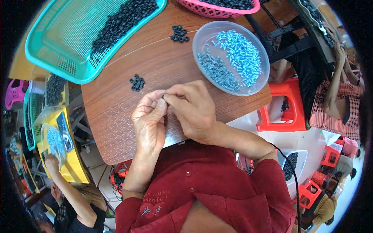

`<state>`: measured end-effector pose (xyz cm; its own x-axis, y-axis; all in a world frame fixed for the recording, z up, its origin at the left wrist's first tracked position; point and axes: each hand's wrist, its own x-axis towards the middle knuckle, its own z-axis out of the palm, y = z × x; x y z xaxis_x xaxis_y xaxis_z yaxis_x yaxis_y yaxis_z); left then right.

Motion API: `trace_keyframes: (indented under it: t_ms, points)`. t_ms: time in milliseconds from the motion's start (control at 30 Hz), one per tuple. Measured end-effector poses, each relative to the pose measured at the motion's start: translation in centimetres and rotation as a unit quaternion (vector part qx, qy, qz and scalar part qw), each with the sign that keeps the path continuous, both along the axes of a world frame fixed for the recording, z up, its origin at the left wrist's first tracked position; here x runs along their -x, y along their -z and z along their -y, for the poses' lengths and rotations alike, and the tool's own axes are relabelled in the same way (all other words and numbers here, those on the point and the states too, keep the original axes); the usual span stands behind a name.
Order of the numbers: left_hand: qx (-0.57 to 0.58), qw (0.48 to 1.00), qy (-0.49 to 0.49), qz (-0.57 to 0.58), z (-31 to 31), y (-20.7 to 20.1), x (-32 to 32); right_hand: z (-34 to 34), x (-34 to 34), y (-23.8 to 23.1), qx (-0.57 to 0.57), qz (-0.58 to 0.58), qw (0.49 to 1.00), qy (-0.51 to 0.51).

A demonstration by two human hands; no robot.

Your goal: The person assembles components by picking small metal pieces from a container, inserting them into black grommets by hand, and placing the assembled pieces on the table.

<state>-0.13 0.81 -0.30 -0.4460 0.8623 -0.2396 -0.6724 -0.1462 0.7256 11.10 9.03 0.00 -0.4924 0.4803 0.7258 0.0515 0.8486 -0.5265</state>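
Observation:
My left hand [148, 122] and my right hand [196, 112] meet above the near part of the brown table. Both are closed in a pinch, fingertips together. A small dark piece [164, 97] shows between the thumbs and forefingers, mostly covered by them. Just beyond my left hand lies a small heap of round black parts [137, 82]. Another little heap of black ring-like parts [179, 34] sits farther back. Right of it stands a clear round plastic bowl [199, 66] holding many tiny shiny blue pieces [244, 56], some brighter than others.
A teal mesh basket [58, 42] with black parts stands at the back left, a pink basket [217, 11] of similar parts at the back. Beside the wooden table [105, 120] are a red stool [285, 108] and a black cable [296, 182]. Other people work at both sides.

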Motion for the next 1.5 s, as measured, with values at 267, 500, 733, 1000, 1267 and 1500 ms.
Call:
trace_keyframes:
  t_ms: [267, 500, 733, 1000, 1267, 1500]
  points:
    - [0.023, 0.998, 0.026, -0.061, -0.5, 1.0, 0.0, -8.1, -3.7, -1.3, -0.081, 0.136, 0.984, 0.087]
    - [0.049, 0.993, 0.047, -0.098, -1.1, 2.1, -0.1, -16.9, -4.2, 0.9, -0.114, 0.295, 0.926, 0.206]
    - [0.049, 0.993, 0.049, -0.095, -0.9, 2.4, 0.1, -18.5, -2.5, 1.8, -0.114, 0.291, 0.932, 0.183]
    - [0.058, 0.993, 0.061, -0.089, -0.9, 2.3, 0.2, -18.2, -2.9, 1.7, -0.111, 0.353, 0.918, 0.145]
    - [0.059, 0.992, 0.062, -0.097, -1.0, 2.4, 0.1, -18.2, -2.5, 2.2, -0.11, 0.317, 0.932, 0.136]
    - [0.061, 0.992, 0.062, -0.096, -1.1, 2.3, 0.2, -18.0, -2.5, 2.3, -0.108, 0.331, 0.932, 0.102]
